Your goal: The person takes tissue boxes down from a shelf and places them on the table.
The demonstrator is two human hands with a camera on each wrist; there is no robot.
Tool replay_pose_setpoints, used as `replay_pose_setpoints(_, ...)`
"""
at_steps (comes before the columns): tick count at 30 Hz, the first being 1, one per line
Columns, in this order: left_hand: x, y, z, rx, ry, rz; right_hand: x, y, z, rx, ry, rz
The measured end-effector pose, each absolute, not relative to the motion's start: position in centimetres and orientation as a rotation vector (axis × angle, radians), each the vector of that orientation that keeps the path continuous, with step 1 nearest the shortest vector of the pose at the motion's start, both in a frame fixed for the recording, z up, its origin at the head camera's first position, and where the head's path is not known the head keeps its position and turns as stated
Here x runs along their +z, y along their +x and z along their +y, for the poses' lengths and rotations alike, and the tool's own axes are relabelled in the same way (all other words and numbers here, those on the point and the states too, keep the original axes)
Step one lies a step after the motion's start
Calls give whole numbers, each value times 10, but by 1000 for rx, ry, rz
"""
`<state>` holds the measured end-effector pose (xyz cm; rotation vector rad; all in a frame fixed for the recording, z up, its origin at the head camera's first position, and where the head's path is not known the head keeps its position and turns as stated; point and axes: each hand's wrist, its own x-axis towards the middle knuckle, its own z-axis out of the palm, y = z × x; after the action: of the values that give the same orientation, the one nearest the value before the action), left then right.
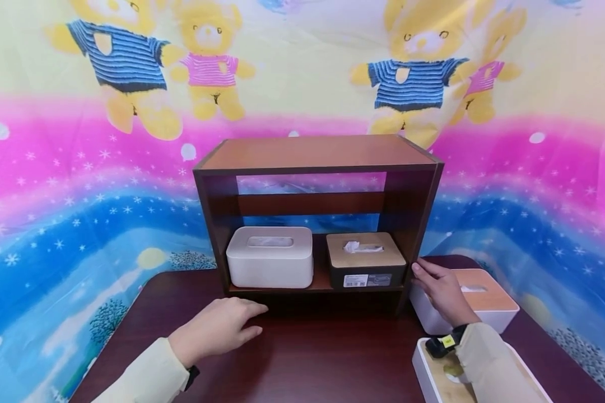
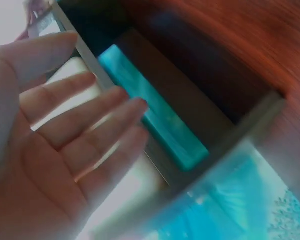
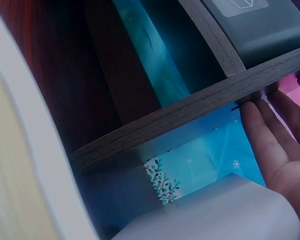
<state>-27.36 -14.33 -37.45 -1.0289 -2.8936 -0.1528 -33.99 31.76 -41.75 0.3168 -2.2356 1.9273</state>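
Observation:
A small brown shelf [image 1: 317, 154] stands on the dark table. On its lower board, a white tissue box [image 1: 269, 268] sits at the left and a black tissue box with a wooden lid [image 1: 365, 257] at the right. My left hand [image 1: 222, 324], palm turned inward with fingers extended, hovers in front of the shelf's lower left and holds nothing. With its fingertips at the outer face of the shelf's right side panel [image 3: 190, 110], my right hand [image 1: 446, 294] has its fingers [image 3: 262, 135] stretched out.
To the right of the shelf stands a white tissue box with a pinkish wooden lid [image 1: 494, 299]. Nearer me, under my right forearm, is another white box with a light wooden top [image 1: 423, 369]. A cloth printed with bears [image 1: 408, 84] hangs behind the table [image 1: 322, 358].

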Motion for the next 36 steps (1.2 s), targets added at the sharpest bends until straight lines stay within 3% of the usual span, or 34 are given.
replay_pose_setpoints(7,-364,-272,-121,-160,-1212,-2745,-418,-341,318,1912,311,-2247)
replay_pose_setpoints(36,-341,-277,-69,31,-1328,-2221,-415,-339,318,1904,325,-2227)
